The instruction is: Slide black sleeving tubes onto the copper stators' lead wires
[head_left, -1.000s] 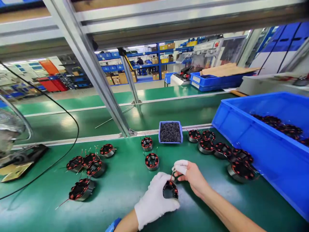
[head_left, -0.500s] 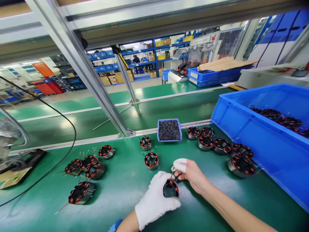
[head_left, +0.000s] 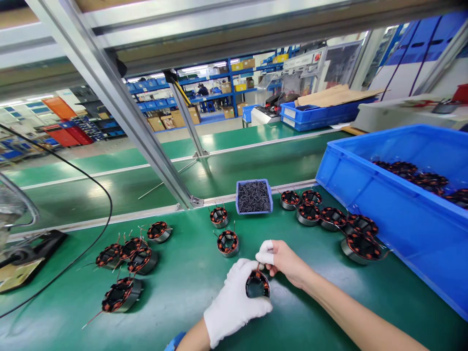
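Note:
My left hand (head_left: 236, 297), in a white glove, is wrapped round a motor stator (head_left: 258, 276), a metal ring with black and copper-coloured windings. The stator is tipped so its round opening faces me. My right hand (head_left: 281, 258) is bare apart from white finger cots on the thumb and fingertips. Its fingers pinch at a wire lead on the stator's upper edge; the wire's end is hidden between them. Two more stators, a nearer one (head_left: 227, 243) and a farther one (head_left: 219, 217), stand just beyond my hands.
Behind stands a small purple tray (head_left: 254, 212) of short black tubes. Several stators (head_left: 120, 294) sit at the left and several (head_left: 361, 247) at the right. A large blue bin (head_left: 365, 195) of stators borders the right. A black cable (head_left: 106, 222) hangs at left; an aluminium post (head_left: 127, 109) rises behind.
My right fingers have come down the wire, closer to the stator's rim. My left hand keeps its hold. The whole view has shifted slightly.

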Demonstrator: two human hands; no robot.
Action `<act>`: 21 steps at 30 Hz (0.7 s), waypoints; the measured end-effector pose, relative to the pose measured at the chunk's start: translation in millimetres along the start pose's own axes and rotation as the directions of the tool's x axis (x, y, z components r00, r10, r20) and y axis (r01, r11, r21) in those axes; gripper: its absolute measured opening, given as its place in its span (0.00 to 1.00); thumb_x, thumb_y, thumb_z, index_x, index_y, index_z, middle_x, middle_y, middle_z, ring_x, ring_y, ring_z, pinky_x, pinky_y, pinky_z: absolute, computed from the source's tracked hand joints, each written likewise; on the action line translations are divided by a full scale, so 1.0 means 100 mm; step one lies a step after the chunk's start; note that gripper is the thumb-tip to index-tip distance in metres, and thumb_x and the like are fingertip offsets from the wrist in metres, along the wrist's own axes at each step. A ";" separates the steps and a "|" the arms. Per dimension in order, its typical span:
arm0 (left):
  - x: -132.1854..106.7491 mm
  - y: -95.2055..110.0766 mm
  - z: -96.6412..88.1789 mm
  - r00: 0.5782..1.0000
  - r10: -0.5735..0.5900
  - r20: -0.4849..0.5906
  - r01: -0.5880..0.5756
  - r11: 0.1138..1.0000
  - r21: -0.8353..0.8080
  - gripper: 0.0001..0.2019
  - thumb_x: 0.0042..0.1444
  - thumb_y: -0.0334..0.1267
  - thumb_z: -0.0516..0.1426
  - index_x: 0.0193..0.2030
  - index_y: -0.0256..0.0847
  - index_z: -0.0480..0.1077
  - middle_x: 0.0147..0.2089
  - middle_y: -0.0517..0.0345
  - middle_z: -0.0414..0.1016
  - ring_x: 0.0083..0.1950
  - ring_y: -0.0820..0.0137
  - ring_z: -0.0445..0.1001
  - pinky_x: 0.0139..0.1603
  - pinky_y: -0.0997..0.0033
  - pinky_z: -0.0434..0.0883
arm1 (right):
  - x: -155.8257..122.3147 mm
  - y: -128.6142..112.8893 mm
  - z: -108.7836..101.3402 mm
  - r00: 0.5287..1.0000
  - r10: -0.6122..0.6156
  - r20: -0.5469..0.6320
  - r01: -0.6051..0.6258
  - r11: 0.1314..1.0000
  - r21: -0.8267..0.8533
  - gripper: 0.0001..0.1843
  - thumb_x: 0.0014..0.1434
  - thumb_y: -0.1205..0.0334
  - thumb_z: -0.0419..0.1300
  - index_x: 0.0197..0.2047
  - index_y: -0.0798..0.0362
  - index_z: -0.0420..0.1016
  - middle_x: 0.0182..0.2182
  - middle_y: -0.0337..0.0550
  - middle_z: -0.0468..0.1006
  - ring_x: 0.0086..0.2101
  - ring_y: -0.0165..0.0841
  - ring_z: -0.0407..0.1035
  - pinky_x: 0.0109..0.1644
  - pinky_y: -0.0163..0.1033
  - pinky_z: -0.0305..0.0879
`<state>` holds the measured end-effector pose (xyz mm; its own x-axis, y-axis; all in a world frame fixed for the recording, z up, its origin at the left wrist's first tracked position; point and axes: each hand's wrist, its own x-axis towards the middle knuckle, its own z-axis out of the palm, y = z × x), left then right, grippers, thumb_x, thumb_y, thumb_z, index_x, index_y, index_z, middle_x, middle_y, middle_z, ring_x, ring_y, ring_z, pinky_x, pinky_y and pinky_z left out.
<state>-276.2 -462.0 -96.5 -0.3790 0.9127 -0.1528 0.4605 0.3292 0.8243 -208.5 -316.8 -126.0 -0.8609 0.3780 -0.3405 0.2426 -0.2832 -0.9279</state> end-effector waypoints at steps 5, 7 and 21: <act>-0.02 -0.04 0.01 0.999 -0.033 -0.005 0.033 0.999 0.003 0.28 0.36 0.33 0.63 0.48 0.45 0.62 0.48 0.58 0.60 0.49 0.65 0.59 0.53 0.66 0.57 | -0.02 0.00 -0.10 0.996 -0.084 -0.034 0.080 0.990 -0.112 0.10 0.45 0.58 0.60 0.25 0.57 0.68 0.19 0.37 0.68 0.18 0.24 0.57 0.16 0.27 0.58; -0.03 -0.05 0.01 0.999 -0.047 -0.005 0.047 0.999 0.005 0.29 0.36 0.34 0.63 0.49 0.43 0.62 0.49 0.56 0.59 0.51 0.64 0.58 0.55 0.65 0.56 | -0.06 -0.02 -0.16 0.980 -0.193 -0.055 0.177 0.959 -0.219 0.09 0.47 0.59 0.58 0.29 0.57 0.71 0.23 0.39 0.69 0.21 0.26 0.60 0.18 0.30 0.60; -0.16 -0.05 0.12 0.992 -0.043 -0.118 0.057 0.991 0.122 0.48 0.28 0.43 0.66 0.60 0.41 0.52 0.53 0.50 0.62 0.52 0.56 0.62 0.54 0.58 0.60 | -0.17 0.05 -0.25 0.739 -0.515 0.435 0.536 0.059 -0.842 0.15 0.60 0.68 0.46 0.41 0.55 0.72 0.38 0.50 0.72 0.41 0.39 0.65 0.43 0.42 0.65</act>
<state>-263.5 -475.1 -104.8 -0.4906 0.8628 -0.1222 0.5323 0.4078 0.7419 -182.0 -302.9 -128.9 -0.9554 0.0419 0.2922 -0.0710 0.9282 -0.3652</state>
